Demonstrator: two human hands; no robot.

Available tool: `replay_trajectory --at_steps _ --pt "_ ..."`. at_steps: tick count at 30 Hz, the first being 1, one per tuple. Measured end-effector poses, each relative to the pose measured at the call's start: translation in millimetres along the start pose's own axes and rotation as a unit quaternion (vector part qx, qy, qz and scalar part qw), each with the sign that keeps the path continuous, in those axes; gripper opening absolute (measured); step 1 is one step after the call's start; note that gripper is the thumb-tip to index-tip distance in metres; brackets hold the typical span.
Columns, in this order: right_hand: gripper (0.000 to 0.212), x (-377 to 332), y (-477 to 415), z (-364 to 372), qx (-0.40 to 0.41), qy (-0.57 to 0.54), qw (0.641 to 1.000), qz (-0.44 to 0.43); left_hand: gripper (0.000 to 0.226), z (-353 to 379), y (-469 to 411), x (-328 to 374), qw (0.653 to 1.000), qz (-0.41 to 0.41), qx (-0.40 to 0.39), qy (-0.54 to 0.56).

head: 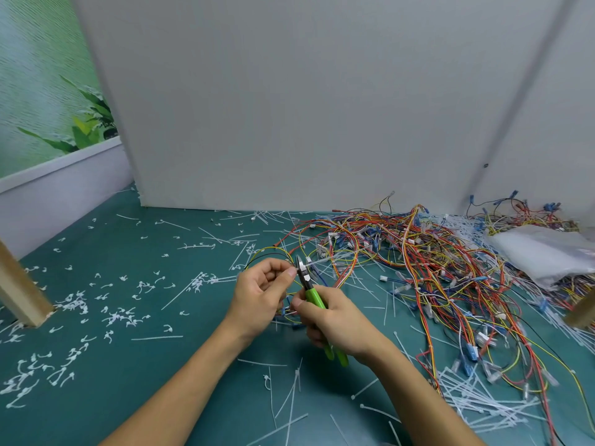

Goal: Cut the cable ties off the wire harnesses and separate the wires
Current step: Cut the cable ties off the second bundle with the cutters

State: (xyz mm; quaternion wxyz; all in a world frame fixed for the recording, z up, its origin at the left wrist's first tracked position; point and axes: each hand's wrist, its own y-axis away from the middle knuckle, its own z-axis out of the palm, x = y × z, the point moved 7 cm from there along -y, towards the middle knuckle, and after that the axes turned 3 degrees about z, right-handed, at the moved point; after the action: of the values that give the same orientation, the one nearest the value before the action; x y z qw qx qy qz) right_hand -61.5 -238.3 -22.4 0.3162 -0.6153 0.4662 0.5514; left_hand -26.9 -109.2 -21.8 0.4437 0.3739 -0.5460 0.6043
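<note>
No text, label, brand, number or sign can be read anywhere in view. The cutters [311,296] at the centre, the plastic bag [544,252] at 3 o'clock and the white board [289,107] at 12 o'clock carry no legible print.

1. Two bare forearms are in view: the left forearm [180,381] at the near left of centre, the right forearm [418,397] at the near right.
2. Each forearm is slim and smooth, narrowing towards the wrist, and is uncovered along its whole visible length.
3. The left hand [257,294] and the right hand [331,320] are bare, with slender fingers.
4. The thumbnails that show are short and plain; finer marks are too blurred to tell.
</note>
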Motion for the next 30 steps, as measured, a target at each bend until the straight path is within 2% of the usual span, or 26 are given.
replay_trajectory --at_steps 6,12,16,20,26,30 --pt "0.017 3 0 0 -0.006 0.01 1.0 0.006 0.008 -2 -3 0 1.0 0.016 -0.011 -0.017" --pt "0.021 7 -5 -1 0.024 0.023 0.999 -0.011 0.02 -1 -2 4 0.999 0.033 -0.008 -0.011" --pt "0.019 9 -8 -1 0.033 0.017 0.999 -0.026 0.019 -1 -3 4 0.999 0.04 -0.008 -0.004" --pt "0.014 9 -8 -2 0.029 0.02 0.999 -0.04 0.003 0 -2 1 0.999 0.04 -0.017 -0.022" --pt "0.028 10 -9 -2 0.038 0.033 0.998 -0.038 0.008 -4 -1 7 0.995 0.062 0.011 -0.075" --pt "0.022 10 -9 -2 0.034 0.041 0.998 -0.032 0.01 -3 2 6 0.993 0.068 0.019 -0.094"
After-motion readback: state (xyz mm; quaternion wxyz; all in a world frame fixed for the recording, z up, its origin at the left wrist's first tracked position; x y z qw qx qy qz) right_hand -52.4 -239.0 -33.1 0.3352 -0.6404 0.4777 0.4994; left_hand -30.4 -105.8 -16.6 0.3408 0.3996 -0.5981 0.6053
